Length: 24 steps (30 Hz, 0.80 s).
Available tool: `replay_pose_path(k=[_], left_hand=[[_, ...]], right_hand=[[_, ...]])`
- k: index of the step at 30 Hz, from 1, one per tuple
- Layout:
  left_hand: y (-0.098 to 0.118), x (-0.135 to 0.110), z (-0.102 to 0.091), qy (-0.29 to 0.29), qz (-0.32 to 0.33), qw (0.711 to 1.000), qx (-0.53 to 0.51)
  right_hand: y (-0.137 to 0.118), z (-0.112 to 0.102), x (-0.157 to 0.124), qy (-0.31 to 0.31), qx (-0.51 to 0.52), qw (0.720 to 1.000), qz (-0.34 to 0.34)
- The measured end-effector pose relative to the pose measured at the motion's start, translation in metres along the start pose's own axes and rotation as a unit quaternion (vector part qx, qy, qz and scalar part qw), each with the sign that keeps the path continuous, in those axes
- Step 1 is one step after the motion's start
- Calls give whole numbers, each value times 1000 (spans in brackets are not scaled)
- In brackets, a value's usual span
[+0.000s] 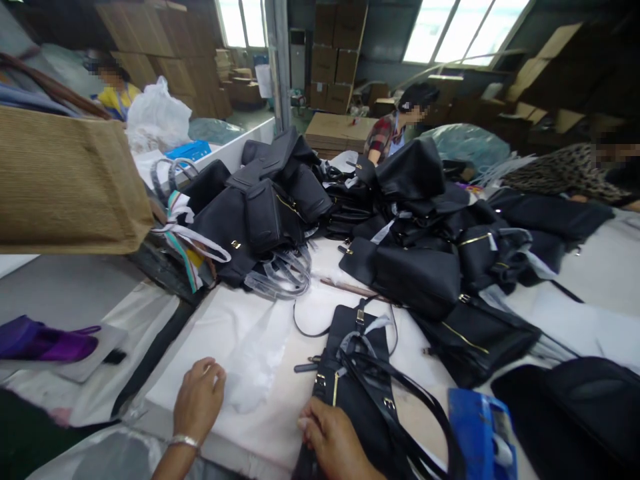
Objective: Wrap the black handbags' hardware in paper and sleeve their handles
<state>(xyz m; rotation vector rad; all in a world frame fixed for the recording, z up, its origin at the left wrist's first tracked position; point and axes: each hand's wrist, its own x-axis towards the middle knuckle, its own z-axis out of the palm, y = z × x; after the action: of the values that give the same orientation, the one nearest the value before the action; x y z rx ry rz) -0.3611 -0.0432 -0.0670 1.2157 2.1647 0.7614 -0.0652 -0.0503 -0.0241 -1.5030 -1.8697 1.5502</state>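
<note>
A black backpack [357, 373] with gold buckles, a gold zip and long straps lies on the white-covered table in front of me. My right hand [335, 437] is at its near left side, fingers curled and pressed together on the bag's edge; what exactly they pinch is partly hidden. My left hand [199, 397], a silver bracelet at its wrist, hovers over the white cloth left of the backpack. Its fingers are loosely bent and apart, with nothing visible in them. Crumpled clear plastic [257, 360] lies just to its right.
Many black bags [415, 270] are heaped across the table's far side. A blue tape dispenser [480, 433] stands right of the backpack. At left are a tan woven bag [70, 180] and a purple pouch [50, 340]. Co-workers [383, 137] are beyond the heap, near stacked cartons [333, 57].
</note>
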Motion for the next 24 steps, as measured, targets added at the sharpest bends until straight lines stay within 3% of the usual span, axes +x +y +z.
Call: replay_pose_path(k=[2, 3, 5, 7, 12, 17, 20, 24], left_hand=[[2, 4, -4, 8, 9, 999, 31], [3, 5, -4, -12, -18, 1000, 11], [5, 8, -3, -74, -103, 988, -92], [8, 9, -2, -107, -148, 969, -169], [31, -3, 5, -127, -146, 959, -207], [69, -39, 33, -223, -187, 900, -326], [82, -60, 55, -234, -191, 875, -379], [94, -80, 75, -213, -183, 875, -394]], right_hand=[[3, 1, -1, 10, 6, 1000, 3], [4, 2, -2, 15, 11, 1000, 6], [5, 3, -2, 20, 25, 999, 13], [6, 3, -3, 21, 42, 999, 18], [6, 10, -2, 25, 131, 990, 38], [4, 32, 12, 55, 296, 950, 89], [0, 43, 24, 47, 354, 924, 138], [2, 49, 26, 101, 328, 930, 128]])
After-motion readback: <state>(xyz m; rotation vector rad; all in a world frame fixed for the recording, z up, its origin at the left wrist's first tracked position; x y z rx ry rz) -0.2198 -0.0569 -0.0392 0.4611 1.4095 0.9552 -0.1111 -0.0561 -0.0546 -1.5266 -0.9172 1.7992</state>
